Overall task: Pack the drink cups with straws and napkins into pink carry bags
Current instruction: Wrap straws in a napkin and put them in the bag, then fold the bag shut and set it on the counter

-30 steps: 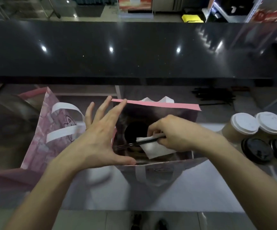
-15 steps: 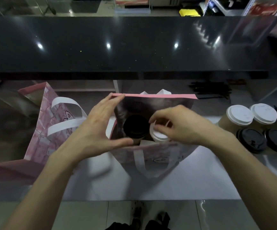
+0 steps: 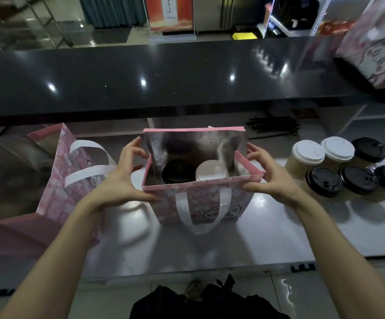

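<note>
The pink bag (image 3: pixel 200 201) stands on the shiny table (image 3: pixel 267 236) with two cups inside. The left hand (image 3: pixel 122 180) and the right hand (image 3: pixel 267 180) pinch its top corners, fingers curled on the rim.

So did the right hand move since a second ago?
Yes. The right hand came out of the pink bag and now grips its right edge, nearer the cups on the counter.
</note>
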